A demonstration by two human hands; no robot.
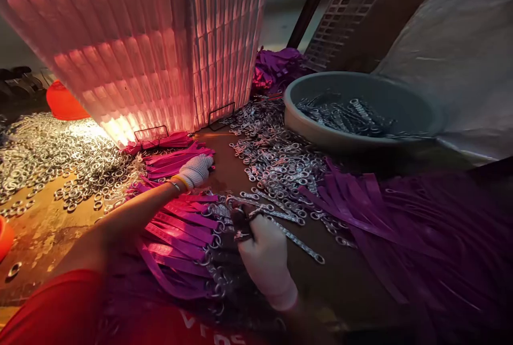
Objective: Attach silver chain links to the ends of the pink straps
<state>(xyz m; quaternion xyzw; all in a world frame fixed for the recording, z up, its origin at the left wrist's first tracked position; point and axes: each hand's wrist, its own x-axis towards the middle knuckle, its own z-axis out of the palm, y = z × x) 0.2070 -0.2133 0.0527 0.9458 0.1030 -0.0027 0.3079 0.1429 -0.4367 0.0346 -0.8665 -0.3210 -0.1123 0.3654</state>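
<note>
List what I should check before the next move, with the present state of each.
1. Both hands in view: ok. The left hand is over the pink-purple straps; the right hand is beside them.
2. Left hand's grip on a strap: cannot tell; its fingertips are not clear.
3. Right hand's hold: cannot tell; the dark item at its fingers is too dim to make out.
4. Rings on strap ends: ok on several near the right hand.
5. Gray basin upright, metal pieces inside: ok.
6. Loose rings gathered together: not ok; some lie scattered on the left.
</note>
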